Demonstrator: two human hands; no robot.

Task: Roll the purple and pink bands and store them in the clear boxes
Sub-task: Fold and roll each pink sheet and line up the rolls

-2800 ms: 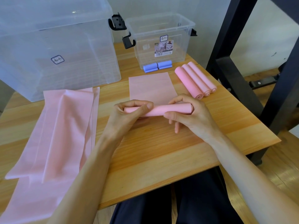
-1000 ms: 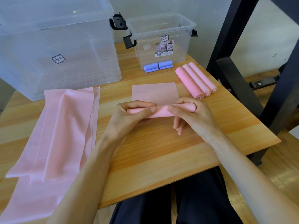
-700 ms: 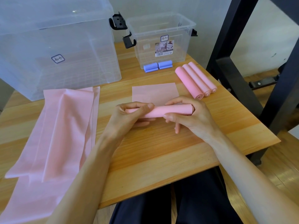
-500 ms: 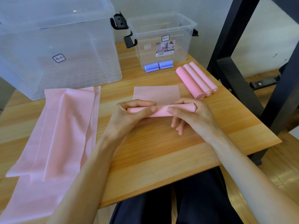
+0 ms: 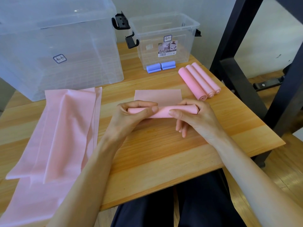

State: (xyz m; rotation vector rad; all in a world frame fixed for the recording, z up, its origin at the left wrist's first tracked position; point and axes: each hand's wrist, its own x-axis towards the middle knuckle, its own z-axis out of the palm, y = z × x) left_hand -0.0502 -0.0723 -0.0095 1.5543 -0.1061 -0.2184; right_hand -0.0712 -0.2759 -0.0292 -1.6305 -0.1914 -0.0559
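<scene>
A room in a home, likely: a small wooden table [image 5: 164, 149] against a plain pale wall [image 5: 265, 38], wood plank floor [image 5: 291, 169], household storage boxes [image 5: 165, 38], and a black metal frame [image 5: 236, 51] beside it.

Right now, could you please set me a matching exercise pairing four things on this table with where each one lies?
Things:
1. three finished pink rolls
2. purple rolls
3. half-rolled pink band
4. unrolled pink bands

Places:
A. spread flat at the table's left
B. held between left hand and right hand
C. just in front of the small clear box
D. side by side near the table's right edge

Pairs: 1-D, 2-C, 3-B, 4-A
</scene>
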